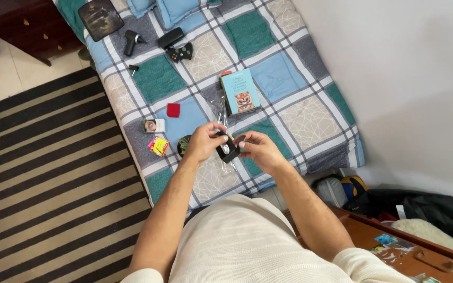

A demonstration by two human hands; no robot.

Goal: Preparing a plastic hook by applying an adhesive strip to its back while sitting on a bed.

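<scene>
Over a checked blue-and-teal quilted bed [268,78], near a teal paperback book [240,90], left hand [204,142] and right hand [258,149] pinch 1 small black box-shaped gadget [227,148], which could slip if fingers loosen.

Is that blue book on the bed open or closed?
Closed. The blue book lies flat on the checked quilt with its front cover, showing a tiger picture, facing up; no inside pages show.
</scene>
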